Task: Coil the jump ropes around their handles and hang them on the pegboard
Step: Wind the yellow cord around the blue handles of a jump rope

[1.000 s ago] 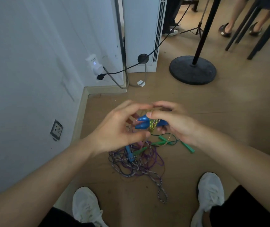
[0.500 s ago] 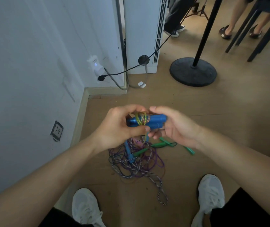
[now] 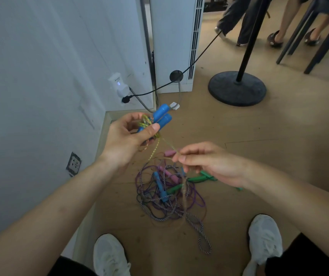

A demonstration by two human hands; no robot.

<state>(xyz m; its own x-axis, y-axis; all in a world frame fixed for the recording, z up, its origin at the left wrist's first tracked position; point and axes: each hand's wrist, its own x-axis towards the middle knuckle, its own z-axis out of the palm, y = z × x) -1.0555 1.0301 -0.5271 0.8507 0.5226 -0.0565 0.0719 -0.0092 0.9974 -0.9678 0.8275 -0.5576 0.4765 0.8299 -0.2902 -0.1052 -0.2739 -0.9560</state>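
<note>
My left hand (image 3: 128,140) grips a pair of blue jump-rope handles (image 3: 162,116) held side by side, pointing up and to the right, with a few turns of shiny yellow-gold rope (image 3: 145,121) wound around them. The loose rope runs down and right to my right hand (image 3: 205,162), which pinches it between thumb and fingers; the rest trails blurred toward the floor. Below my hands lies a tangled pile of other jump ropes (image 3: 169,198) with blue, pink and green handles and purple and striped cords. No pegboard is in view.
A white wall (image 3: 40,76) runs along the left with a plug adapter (image 3: 118,85) and a socket (image 3: 73,164). A white appliance (image 3: 175,36), a black stand base (image 3: 237,88), cables, chair legs and other people's legs are beyond. My white shoes (image 3: 109,255) stand below.
The hands have separated: my left hand lifted the blue handles up and left, and my right hand let go of them and drew the rope out to the right.
</note>
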